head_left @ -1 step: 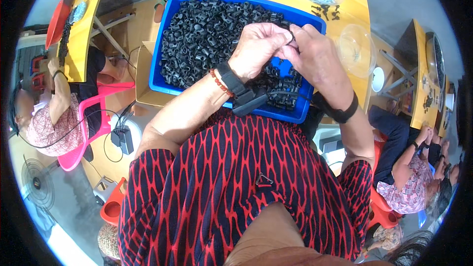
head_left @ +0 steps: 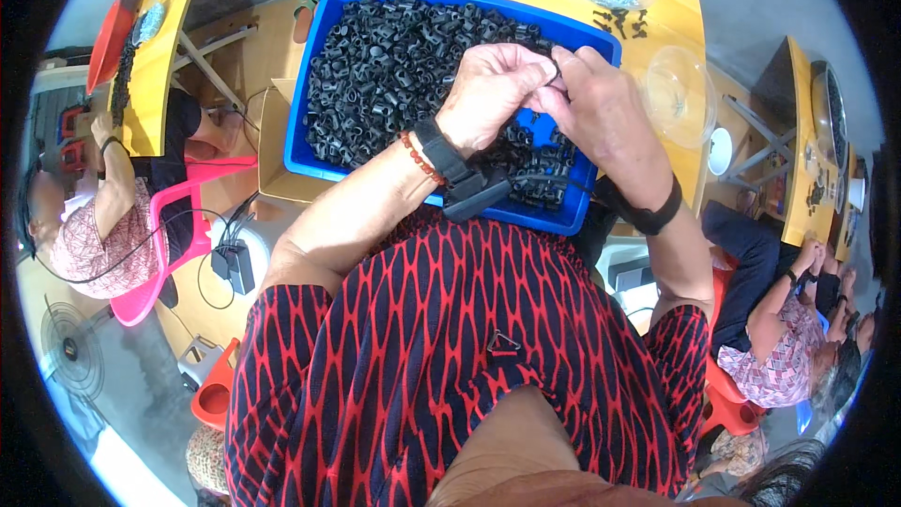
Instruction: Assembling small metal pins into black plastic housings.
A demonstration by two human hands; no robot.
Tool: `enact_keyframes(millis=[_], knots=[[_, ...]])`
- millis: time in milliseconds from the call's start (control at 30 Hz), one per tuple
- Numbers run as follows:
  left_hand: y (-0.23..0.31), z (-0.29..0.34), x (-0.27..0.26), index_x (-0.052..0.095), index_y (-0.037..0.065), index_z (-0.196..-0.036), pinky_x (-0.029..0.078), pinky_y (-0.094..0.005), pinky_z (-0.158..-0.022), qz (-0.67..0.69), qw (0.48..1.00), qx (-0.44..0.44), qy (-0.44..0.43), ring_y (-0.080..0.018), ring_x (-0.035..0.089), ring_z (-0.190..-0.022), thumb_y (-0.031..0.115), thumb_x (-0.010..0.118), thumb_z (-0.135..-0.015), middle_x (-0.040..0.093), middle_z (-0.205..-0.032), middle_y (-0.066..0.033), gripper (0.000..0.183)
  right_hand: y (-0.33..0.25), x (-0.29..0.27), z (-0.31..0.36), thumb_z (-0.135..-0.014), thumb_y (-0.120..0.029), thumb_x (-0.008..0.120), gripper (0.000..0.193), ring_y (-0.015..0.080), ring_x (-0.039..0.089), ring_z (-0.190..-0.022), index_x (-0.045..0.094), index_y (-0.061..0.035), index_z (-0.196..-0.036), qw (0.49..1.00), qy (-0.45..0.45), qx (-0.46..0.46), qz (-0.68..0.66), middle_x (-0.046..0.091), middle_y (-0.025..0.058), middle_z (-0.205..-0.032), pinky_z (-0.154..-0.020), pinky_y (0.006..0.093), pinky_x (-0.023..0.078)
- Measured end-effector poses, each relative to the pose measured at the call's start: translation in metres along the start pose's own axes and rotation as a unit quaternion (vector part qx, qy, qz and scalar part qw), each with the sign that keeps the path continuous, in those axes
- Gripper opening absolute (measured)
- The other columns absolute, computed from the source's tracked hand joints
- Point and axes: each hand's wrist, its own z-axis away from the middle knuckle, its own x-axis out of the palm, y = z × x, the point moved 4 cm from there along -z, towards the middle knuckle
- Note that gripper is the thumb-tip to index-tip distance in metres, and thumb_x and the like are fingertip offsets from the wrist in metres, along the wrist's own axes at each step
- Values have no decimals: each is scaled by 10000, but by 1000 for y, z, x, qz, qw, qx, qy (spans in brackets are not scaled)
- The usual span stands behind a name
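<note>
We see both hands meeting above the blue tray (head_left: 324, 84) of black plastic parts (head_left: 394, 66): the left hand (head_left: 493, 84) and right hand (head_left: 601, 108) pinch one small black part (head_left: 556, 70) between their fingertips, over the tray's right half.

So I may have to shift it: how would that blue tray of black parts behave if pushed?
The blue tray looks heavy, being heaped with small black parts. Its flat base would probably slide, not tip. Loose parts may shift or spill.
</note>
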Motion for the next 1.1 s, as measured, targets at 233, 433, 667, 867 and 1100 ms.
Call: enact_keyframes(millis=[233, 433, 667, 867, 1100], knots=[[0, 1, 4, 664, 0, -962, 566, -295, -705, 36, 999, 11, -12, -168, 676, -778, 101, 643, -925, 694, -869, -85, 110, 10, -1, -2, -776, -122, 742, 354, 340, 621, -777, 611, 5, -1080, 992, -13, 24, -120, 581, 160, -833, -674, 409, 512], [-1, 0, 1, 667, 8, -1005, 568, -286, -698, 68, 997, -10, -37, -158, 676, -795, 116, 630, -939, 700, -906, -90, 132, 22, -9, -2, -874, -97, 653, 250, 282, 605, -731, 638, 9, -1100, 971, -40, 46, -230, 593, 146, -796, -667, 355, 495], [-1, 1, 1, 679, 0, -1043, 576, -266, -674, 48, 998, -38, -28, -154, 678, -777, 88, 634, -931, 703, -944, -123, 149, 26, -10, -5, -923, -74, 590, 232, 287, 632, -754, 633, 9, -1135, 976, -48, 19, -212, 623, 143, -816, -689, 344, 502], [2, 3, 5, 673, -13, -1077, 593, -290, -705, 73, 996, -33, -42, -177, 689, -793, 67, 639, -921, 704, -940, -131, 178, 31, -7, -1, -916, -65, 602, 195, 282, 642, -727, 656, 8, -1089, 967, -16, 52, -251, 628, 148, -791, -664, 343, 509], [1, 1, 2, 675, -14, -1060, 596, -309, -717, 38, 999, -5, -31, -180, 688, -802, 51, 658, -904, 703, -943, -119, 170, 23, -11, -2, -890, -58, 635, 149, 283, 647, -706, 664, 0, -1024, 981, 26, 9, -194, 634, 145, -782, -629, 342, 512]])
